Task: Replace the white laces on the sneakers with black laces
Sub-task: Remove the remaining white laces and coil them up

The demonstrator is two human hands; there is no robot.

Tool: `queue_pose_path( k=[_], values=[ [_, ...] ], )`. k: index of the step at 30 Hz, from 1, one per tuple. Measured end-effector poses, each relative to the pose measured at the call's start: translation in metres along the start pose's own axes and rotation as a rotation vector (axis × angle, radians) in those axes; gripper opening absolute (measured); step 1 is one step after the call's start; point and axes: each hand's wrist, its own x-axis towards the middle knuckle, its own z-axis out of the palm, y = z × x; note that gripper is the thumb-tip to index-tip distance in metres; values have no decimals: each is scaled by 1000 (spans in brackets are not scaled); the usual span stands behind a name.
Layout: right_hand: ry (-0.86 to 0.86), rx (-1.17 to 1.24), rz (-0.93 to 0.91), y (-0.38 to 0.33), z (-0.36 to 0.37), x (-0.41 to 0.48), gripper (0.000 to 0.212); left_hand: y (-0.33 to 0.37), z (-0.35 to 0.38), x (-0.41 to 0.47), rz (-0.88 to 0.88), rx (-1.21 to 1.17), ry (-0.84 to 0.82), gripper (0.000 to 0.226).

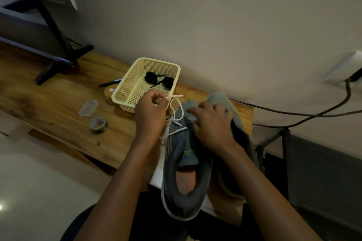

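Two grey sneakers stand side by side at the table's near right end. The left sneaker (183, 170) faces away from me, its tongue exposed and a white lace (175, 115) partly pulled loose over the toe end. My left hand (150, 113) pinches the lace above the shoe, with one lace tip sticking out to the right. My right hand (210, 123) rests with spread fingers on the toe area of this sneaker, covering part of the right sneaker (233, 123). Two coiled black laces (159, 81) lie in a cream plastic basket (125, 94) just beyond the shoes.
On the wooden table (58, 107) lie a roll of tape (98, 124), a clear plastic piece (87, 108) and a black pen (109, 82). A black stand (58, 45) rises at the left rear. Cables (313, 113) run along the wall at right.
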Motion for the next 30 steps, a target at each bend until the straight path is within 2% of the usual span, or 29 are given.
queue_pose_path(
  k=[2, 6, 9, 11, 14, 18, 22, 25, 27, 30],
  values=[
    [-44, -50, -60, -4, 6, 5, 42, 9, -4, 2, -43, -163, 101, 4],
    [-44, -56, -82, -12, 13, 12, 25, 22, -15, 11, -40, -485, 333, 7],
    [-10, -31, -52, -12, 11, 16, 19, 29, -23, 13, 48, -573, 481, 14],
    [63, 207, 41, -14, 1, 20, 12, 30, -24, 12, 113, -582, 564, 10],
    [254, 833, 232, -14, -19, 22, 19, 33, -24, 12, 161, -608, 701, 5],
    [496, 1228, 428, 5, -41, 21, 17, 39, -27, 14, 259, -652, 812, 7],
    [591, 1548, 506, 20, -48, 24, 24, 44, -23, 12, 288, -609, 800, 5],
    [598, 1597, 455, 28, -52, 24, 33, 47, -15, 6, 229, -545, 656, 5],
    [567, 1478, 438, 34, -51, 24, 42, 45, -12, 5, 122, -468, 507, 4],
    [507, 900, 461, 48, -36, 24, 41, 34, -11, 6, -8, -190, 252, 2]
  ],
)
